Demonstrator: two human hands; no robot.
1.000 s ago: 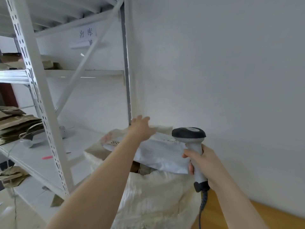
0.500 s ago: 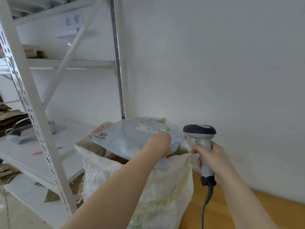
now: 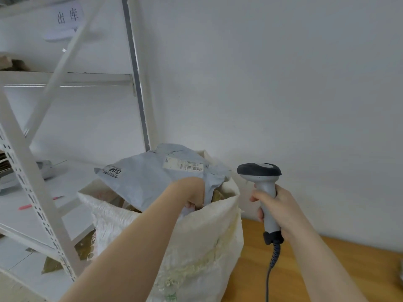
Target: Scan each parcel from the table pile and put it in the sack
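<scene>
A grey plastic mailer parcel [image 3: 150,177] with two printed labels lies across the open mouth of a white woven sack [image 3: 196,243]. My left hand [image 3: 189,192] reaches into the sack's mouth, fingers curled round the parcel's near edge and partly hidden behind the sack rim. To the right, my right hand [image 3: 277,208] grips the handle of a grey barcode scanner [image 3: 261,182], held upright beside the sack with its dark head pointing left and its coiled cable hanging down. Brown packages show dimly inside the sack under the parcel.
A white metal shelving rack [image 3: 35,162] stands left of the sack, with a red pen [image 3: 26,207] on its shelf. A wooden table [image 3: 327,269] lies under my right arm. A plain white wall fills the background.
My left hand went from lying flat on the parcel to gripping its near edge and pushing it lower into the sack. The scanner hand stayed beside the sack.
</scene>
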